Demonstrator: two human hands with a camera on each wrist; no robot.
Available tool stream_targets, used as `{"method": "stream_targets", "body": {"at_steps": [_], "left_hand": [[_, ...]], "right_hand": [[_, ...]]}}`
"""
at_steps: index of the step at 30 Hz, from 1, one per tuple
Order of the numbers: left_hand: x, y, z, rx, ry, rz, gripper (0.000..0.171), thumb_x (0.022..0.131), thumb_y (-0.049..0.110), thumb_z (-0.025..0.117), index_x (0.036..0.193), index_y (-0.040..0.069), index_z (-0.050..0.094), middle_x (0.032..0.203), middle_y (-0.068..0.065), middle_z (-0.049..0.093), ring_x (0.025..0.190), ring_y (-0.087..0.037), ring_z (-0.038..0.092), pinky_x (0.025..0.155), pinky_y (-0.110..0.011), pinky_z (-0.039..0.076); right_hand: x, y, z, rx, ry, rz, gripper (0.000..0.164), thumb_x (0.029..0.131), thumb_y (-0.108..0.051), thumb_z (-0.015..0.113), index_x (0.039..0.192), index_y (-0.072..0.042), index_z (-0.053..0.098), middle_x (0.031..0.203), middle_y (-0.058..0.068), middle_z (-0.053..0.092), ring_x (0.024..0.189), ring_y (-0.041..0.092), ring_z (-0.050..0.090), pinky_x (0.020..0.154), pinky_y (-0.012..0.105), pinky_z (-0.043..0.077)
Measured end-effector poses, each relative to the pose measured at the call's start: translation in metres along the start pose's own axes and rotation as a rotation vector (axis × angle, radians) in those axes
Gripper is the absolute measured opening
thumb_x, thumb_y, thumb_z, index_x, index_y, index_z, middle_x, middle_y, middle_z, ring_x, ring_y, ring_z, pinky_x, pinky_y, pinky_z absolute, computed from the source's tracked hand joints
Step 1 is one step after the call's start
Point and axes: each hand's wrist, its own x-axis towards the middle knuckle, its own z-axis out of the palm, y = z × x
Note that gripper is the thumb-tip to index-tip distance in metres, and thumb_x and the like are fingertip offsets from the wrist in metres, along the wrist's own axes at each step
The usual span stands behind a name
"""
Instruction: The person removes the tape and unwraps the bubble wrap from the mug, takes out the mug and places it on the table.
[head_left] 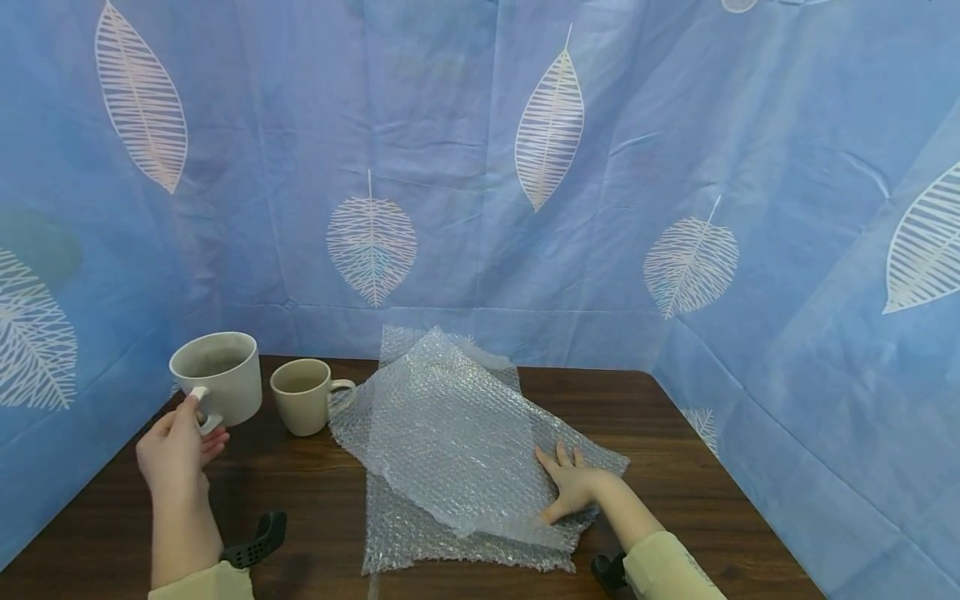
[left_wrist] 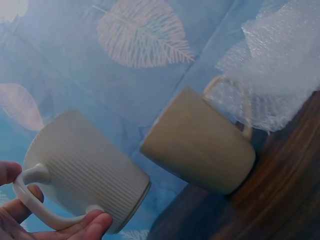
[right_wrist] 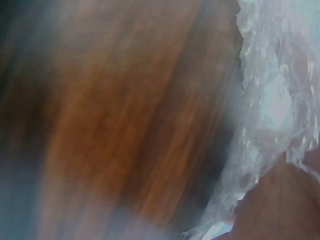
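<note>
My left hand (head_left: 180,446) grips a white mug (head_left: 232,392) by its handle, raised over the left side of the table. Fine vertical ribs run down this mug's wall in the left wrist view. Just right of it a beige mug (head_left: 302,400) stands upright on the table, its handle facing right toward the wrap. My right hand (head_left: 573,486) rests with fingers spread on the right part of several overlapping sheets of bubble wrap (head_left: 457,425). In the right wrist view, crinkled bubble wrap (right_wrist: 270,100) covers part of that hand.
The dark wooden table (head_left: 675,500) reaches back to a blue cloth backdrop (head_left: 465,250) printed with white leaves, which also hangs along both sides. The bubble wrap's far edge lies near the back of the table, close to the beige mug's handle.
</note>
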Motion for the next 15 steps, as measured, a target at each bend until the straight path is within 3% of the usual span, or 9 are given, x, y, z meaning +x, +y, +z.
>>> {"method": "stream_targets", "body": {"at_steps": [7,15], "left_hand": [[0.010,-0.012,0.001,0.000,-0.006,0.000,0.034,0.094,0.038,0.059,0.101,0.005,0.057,0.062,0.002,0.058,0.049,-0.011,0.063,0.045,-0.022,0.052],[0.018,-0.028,0.001,0.041,0.016,-0.017,0.034,0.094,0.042,0.058,0.104,0.010,0.057,0.065,0.004,0.057,0.051,-0.009,0.063,0.048,-0.022,0.052]], "right_hand": [[-0.001,0.000,0.000,0.004,0.003,-0.002,0.113,0.073,-0.043,0.082,0.155,-0.011,0.011,0.154,0.031,-0.003,0.136,0.055,-0.005,0.094,0.077,0.020],[-0.001,0.000,0.000,0.013,-0.002,-0.002,0.113,0.074,-0.044,0.081,0.155,-0.011,0.010,0.154,0.031,-0.004,0.136,0.055,-0.006,0.094,0.077,0.020]]}}
